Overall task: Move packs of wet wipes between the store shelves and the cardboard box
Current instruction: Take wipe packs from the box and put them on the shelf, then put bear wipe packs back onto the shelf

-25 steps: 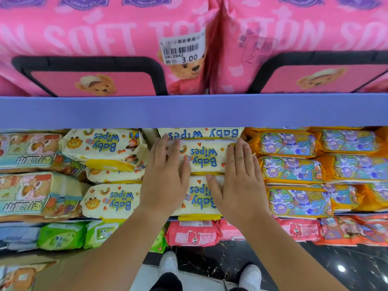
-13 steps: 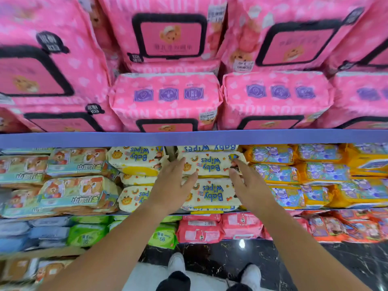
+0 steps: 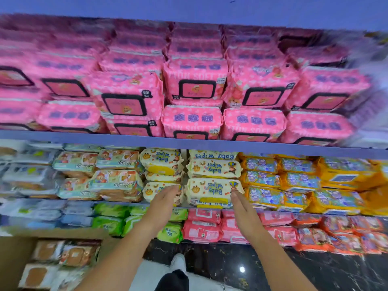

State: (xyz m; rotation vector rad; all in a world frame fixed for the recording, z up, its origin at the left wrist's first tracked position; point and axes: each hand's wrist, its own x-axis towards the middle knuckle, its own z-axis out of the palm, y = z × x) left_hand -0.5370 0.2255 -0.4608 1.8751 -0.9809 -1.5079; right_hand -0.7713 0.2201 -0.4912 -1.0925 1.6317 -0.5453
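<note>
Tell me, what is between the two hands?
A cream Baby Wipes pack sits on the shelf between the left hand and the right hand, seen in the head view.

Blue shelf [image 3: 189,141] holds stacked pink packs [image 3: 192,120] at 12 o'clock; right under it, cream Baby Wipes packs [image 3: 212,192], with orange packs [image 3: 262,196] at their 3 o'clock.

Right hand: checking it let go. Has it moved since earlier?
Yes. The right hand slid down and right, off the middle Baby Wipes pack to the bottom pack.
</note>
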